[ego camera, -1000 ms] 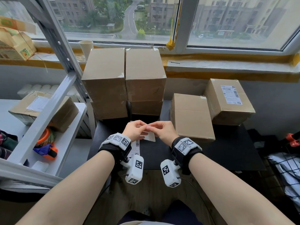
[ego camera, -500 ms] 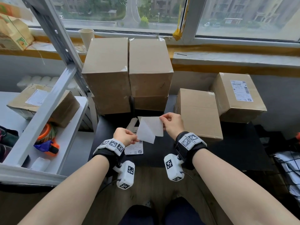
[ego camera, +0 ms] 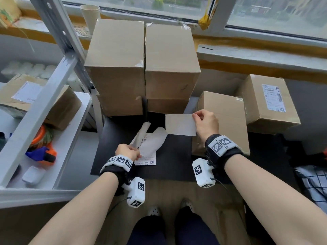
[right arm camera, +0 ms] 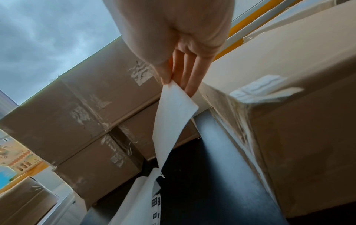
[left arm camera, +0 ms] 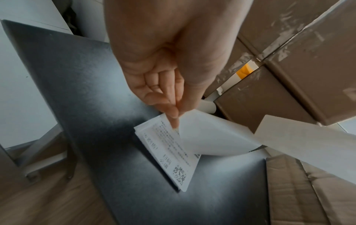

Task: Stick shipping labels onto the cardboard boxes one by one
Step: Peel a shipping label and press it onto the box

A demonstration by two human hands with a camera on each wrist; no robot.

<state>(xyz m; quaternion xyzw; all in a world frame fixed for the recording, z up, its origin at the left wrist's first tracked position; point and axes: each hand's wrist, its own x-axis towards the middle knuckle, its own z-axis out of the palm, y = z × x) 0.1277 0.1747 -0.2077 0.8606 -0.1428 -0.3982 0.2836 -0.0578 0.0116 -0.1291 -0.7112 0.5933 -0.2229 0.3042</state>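
Note:
My right hand [ego camera: 203, 122] pinches the corner of a peeled white label [ego camera: 180, 125] and holds it in the air beside a plain cardboard box [ego camera: 224, 119] on the black table [ego camera: 175, 163]. The same label [right arm camera: 173, 118] hangs from my right fingers [right arm camera: 185, 76] in the right wrist view. My left hand [ego camera: 128, 153] pinches the curled backing sheet [ego camera: 153, 144] over the printed label strip [ego camera: 146, 160] lying on the table. In the left wrist view the left fingertips [left arm camera: 173, 112] grip that backing sheet [left arm camera: 212, 135] above the strip [left arm camera: 169, 152].
Two tall stacks of plain boxes [ego camera: 141, 66] stand at the back of the table. A labelled box [ego camera: 267, 101] sits at the far right. A white shelf unit [ego camera: 44, 138] on the left holds another box, a tape dispenser [ego camera: 41, 152] and small items.
The right hand has pulled the label fully off its backing and carried it right toward the plain box. The left hand has dropped toward the table with the backing sheet.

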